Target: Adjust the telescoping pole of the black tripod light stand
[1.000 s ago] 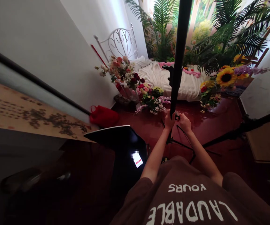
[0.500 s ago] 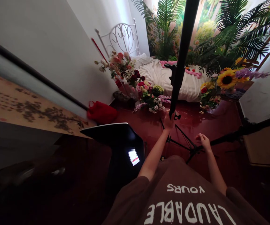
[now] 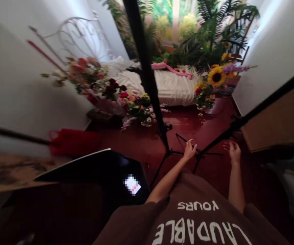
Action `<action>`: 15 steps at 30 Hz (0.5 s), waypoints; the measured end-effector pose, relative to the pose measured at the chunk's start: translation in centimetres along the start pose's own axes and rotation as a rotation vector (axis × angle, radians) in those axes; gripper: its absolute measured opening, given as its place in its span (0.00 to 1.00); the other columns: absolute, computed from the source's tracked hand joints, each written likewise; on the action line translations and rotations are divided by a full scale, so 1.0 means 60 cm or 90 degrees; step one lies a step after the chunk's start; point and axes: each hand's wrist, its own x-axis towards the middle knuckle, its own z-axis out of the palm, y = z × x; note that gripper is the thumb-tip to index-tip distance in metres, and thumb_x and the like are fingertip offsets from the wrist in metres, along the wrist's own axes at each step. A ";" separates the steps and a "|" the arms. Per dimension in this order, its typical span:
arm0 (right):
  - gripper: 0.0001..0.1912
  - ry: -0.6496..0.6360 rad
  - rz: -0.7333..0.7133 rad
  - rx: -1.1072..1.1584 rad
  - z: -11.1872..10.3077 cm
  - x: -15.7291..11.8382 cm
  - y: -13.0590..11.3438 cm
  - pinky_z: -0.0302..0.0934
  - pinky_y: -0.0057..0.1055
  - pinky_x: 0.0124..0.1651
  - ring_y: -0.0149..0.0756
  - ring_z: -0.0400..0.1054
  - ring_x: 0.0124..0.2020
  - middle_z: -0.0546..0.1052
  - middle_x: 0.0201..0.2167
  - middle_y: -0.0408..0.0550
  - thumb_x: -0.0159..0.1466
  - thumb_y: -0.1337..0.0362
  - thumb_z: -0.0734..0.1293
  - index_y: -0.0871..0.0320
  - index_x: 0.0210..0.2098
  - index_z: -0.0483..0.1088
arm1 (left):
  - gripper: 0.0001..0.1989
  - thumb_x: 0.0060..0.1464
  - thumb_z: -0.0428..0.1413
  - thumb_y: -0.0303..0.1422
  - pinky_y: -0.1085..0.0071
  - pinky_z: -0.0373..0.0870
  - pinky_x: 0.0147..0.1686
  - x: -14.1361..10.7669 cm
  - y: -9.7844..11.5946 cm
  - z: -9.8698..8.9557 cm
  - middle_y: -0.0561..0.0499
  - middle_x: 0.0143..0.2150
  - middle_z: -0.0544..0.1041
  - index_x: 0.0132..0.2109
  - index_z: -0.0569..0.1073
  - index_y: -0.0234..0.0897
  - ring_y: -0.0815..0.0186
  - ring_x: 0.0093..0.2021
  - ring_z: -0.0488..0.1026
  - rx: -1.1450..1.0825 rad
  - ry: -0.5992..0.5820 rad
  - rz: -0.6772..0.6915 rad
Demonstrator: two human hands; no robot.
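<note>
A tall black stand (image 3: 150, 85) rises ahead of me, its legs spread on the dark red floor. To its right, my left hand (image 3: 189, 149) is off the pole with fingers apart and nothing in it. A second black stand (image 3: 219, 136) slants up to the right, its lower part behind my left hand. Close to that pole's right side, my right hand (image 3: 234, 151) hangs with loosely spread fingers, slightly blurred, and holds nothing I can see.
A black panel with a lit label (image 3: 133, 185) stands at left, near a red bag (image 3: 72, 141). Behind are a bed with white cloth (image 3: 174, 86), artificial flowers (image 3: 134, 102), sunflowers (image 3: 216, 76) and palm leaves (image 3: 208, 34). A cardboard-coloured board (image 3: 272, 119) leans at right.
My left hand has let go of the black stand's pole and moved right and lower. My right hand has shifted slightly right. The view has turned right.
</note>
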 end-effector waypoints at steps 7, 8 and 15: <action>0.24 -0.010 0.046 -0.043 -0.034 0.010 -0.056 0.70 0.28 0.25 0.35 0.75 0.24 0.79 0.25 0.44 0.49 0.46 0.75 0.57 0.33 0.68 | 0.23 0.65 0.48 0.42 0.59 0.65 0.62 0.114 0.208 0.108 0.40 0.60 0.70 0.63 0.62 0.39 0.60 0.60 0.70 -0.063 -0.213 0.334; 0.23 -0.023 0.069 -0.049 -0.040 0.016 -0.060 0.69 0.28 0.25 0.35 0.75 0.24 0.78 0.25 0.44 0.50 0.45 0.75 0.57 0.32 0.68 | 0.24 0.65 0.49 0.42 0.59 0.65 0.61 0.127 0.229 0.125 0.39 0.60 0.71 0.63 0.62 0.38 0.59 0.60 0.70 -0.071 -0.209 0.345; 0.15 -0.122 0.141 -0.030 -0.052 0.057 -0.065 0.69 0.27 0.29 0.34 0.77 0.29 0.82 0.32 0.48 0.61 0.50 0.70 0.57 0.34 0.73 | 0.24 0.61 0.54 0.41 0.62 0.73 0.43 0.173 0.266 0.207 0.39 0.46 0.78 0.60 0.65 0.33 0.56 0.43 0.78 -0.048 -0.221 0.293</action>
